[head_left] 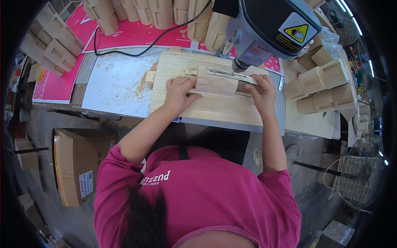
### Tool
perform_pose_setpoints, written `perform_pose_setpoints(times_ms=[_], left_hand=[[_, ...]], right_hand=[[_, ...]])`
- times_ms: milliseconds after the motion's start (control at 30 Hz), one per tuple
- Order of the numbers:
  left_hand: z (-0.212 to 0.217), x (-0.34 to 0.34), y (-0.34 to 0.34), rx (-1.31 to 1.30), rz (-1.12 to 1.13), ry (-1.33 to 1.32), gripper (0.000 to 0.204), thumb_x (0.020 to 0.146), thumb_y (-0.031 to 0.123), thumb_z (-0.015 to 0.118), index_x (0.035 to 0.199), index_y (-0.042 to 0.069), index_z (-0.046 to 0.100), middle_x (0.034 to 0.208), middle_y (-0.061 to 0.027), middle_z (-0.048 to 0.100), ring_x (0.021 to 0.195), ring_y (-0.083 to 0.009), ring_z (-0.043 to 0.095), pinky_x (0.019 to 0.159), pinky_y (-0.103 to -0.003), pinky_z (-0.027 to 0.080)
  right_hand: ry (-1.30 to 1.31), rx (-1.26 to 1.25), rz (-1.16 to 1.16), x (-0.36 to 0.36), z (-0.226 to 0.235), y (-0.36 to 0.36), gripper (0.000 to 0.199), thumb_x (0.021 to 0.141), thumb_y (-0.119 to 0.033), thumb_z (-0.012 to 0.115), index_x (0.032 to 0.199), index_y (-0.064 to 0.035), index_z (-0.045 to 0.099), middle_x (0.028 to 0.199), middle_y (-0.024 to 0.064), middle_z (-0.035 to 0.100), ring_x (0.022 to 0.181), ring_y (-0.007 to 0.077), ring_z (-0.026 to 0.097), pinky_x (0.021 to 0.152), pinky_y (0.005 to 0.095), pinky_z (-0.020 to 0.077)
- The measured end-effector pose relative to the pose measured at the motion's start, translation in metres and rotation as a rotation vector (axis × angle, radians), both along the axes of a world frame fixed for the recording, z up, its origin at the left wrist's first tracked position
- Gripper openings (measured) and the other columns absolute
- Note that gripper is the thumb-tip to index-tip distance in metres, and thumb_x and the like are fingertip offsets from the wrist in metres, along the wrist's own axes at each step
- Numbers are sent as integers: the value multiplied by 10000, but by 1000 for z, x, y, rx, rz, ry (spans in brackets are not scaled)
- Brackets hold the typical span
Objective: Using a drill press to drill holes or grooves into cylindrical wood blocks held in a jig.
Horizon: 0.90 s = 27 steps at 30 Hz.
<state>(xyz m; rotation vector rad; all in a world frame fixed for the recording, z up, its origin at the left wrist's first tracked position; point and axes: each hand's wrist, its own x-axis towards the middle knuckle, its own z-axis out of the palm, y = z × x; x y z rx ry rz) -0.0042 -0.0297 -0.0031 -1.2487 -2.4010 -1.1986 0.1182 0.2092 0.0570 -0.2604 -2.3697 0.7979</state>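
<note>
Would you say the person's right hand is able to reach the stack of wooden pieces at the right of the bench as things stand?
Probably yes: the right hand rests on the curved wooden piece under the drill press, and the wooden stack sits just to its right with only bare bench between.

bright even daylight | soft shadows | sharp centre | fisheye-bent, dark rim

My workbench (308, 122) carries a pale plywood board (206, 108) in front of me. Left of it lies a white sheet (115, 84); pink sheets (62, 82) cover the far left.
</note>
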Motion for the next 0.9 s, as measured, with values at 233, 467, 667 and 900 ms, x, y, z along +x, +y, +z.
perform_pose_setpoints(times_ms=[233,467,667,900], left_hand=[[0,-10,2,-59,-85,17,538,578,292,769,1059,114,604,800,8,567,843,-181,519,789,-351,283],[0,-14,-4,-86,-93,-12,518,572,300,774,1024,105,616,777,4,553,838,-178,519,797,-348,291],[5,-14,4,-93,-127,-32,490,577,308,772,995,101,620,759,5,543,800,-173,539,787,-339,305],[6,-14,-2,-134,-105,-50,497,587,312,765,1015,110,616,768,6,551,805,-157,547,779,-331,307]], right_hand=[[6,-402,98,7,13,9,408,708,-54,716,1085,-67,562,970,48,589,953,176,536,844,313,413],[413,-279,97,-32,156,37,343,883,-233,543,1163,-43,486,1047,80,555,952,160,545,815,302,454],[198,-61,-36,-39,193,10,261,874,-235,499,908,-4,616,693,27,567,593,106,498,521,249,399],[260,230,-137,23,142,-29,192,881,-124,504,791,12,605,573,89,501,536,128,519,519,257,386]])
